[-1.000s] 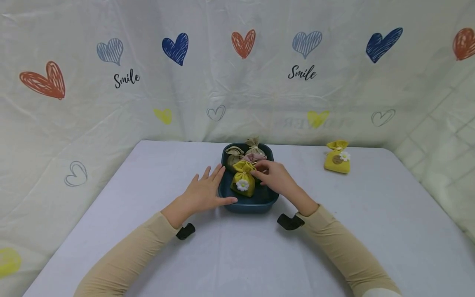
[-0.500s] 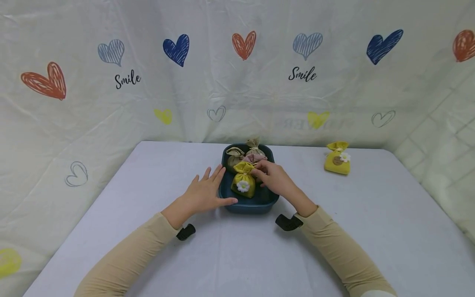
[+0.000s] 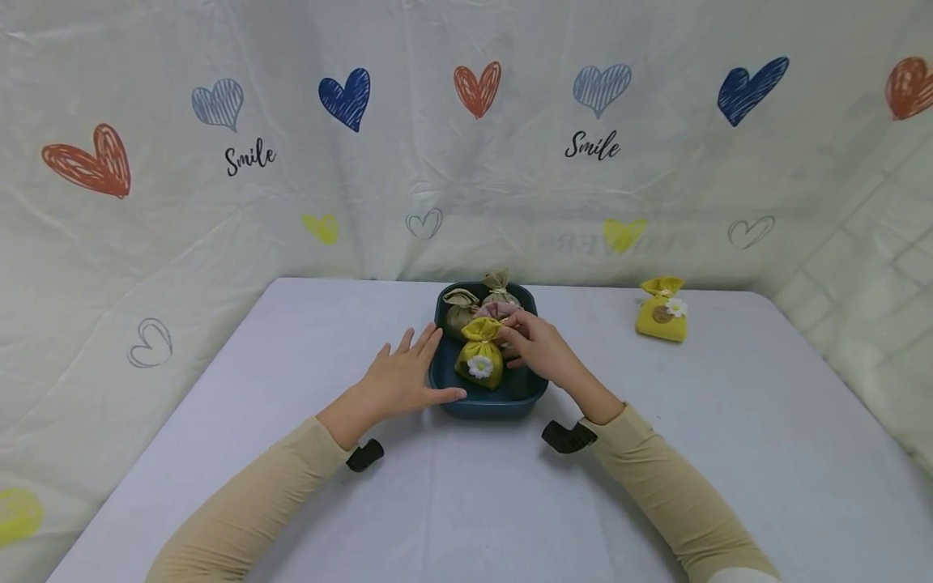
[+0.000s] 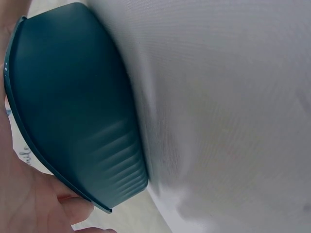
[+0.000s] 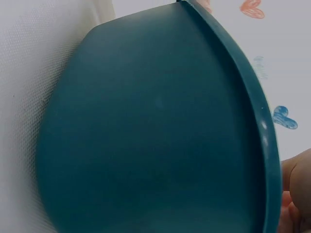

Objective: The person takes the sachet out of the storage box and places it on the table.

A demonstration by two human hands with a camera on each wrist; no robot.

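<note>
A yellow drawstring pouch (image 3: 480, 356) with a white flower stands in the dark teal tub (image 3: 488, 410). My right hand (image 3: 538, 346) reaches over the tub's right rim and pinches this pouch by its gathered neck. On the other side, my left hand (image 3: 404, 372) lies with spread, straight fingers along the tub's left rim. Behind the yellow pouch sit an olive-brown pouch (image 3: 459, 314), a beige pouch (image 3: 499, 285) and a pink pouch (image 3: 500, 309), partly hidden. The left wrist view shows the tub's outer wall (image 4: 73, 97) beside my fingers; in the right wrist view the wall hides the pouches.
A second yellow pouch (image 3: 662, 312) with a white flower stands at the back right of the white table (image 3: 466, 502). A pale curtain (image 3: 525, 178) printed with hearts hangs behind the table's back edge. Black wrist cameras (image 3: 568, 437) hang beneath both sleeves.
The yellow pouch in the tub has shifted slightly to the right, with my right hand's fingers at its neck. My left hand and the tub have stayed in place.
</note>
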